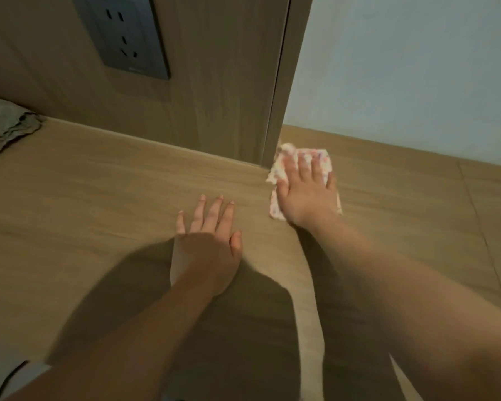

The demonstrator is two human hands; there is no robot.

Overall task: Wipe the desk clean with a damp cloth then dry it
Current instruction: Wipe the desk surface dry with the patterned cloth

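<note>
A light wooden desk [99,204] fills the lower view. My right hand [307,192] lies flat with straight fingers on a white cloth with pink dots [275,206], pressing it onto the desk beside the corner of an upright wooden panel [229,96]. The cloth's far edge touches the foot of that panel. My left hand [209,241] rests flat on the desk nearer to me, fingers spread, with a pale sheet [178,261] showing under its outer edge.
A dark wall socket [122,36] is set in the wooden panel at the upper left. A crumpled grey cloth [3,125] lies at the far left on the desk. A pale wall [417,68] rises behind the desk's right half. A seam [480,221] crosses the desk at right.
</note>
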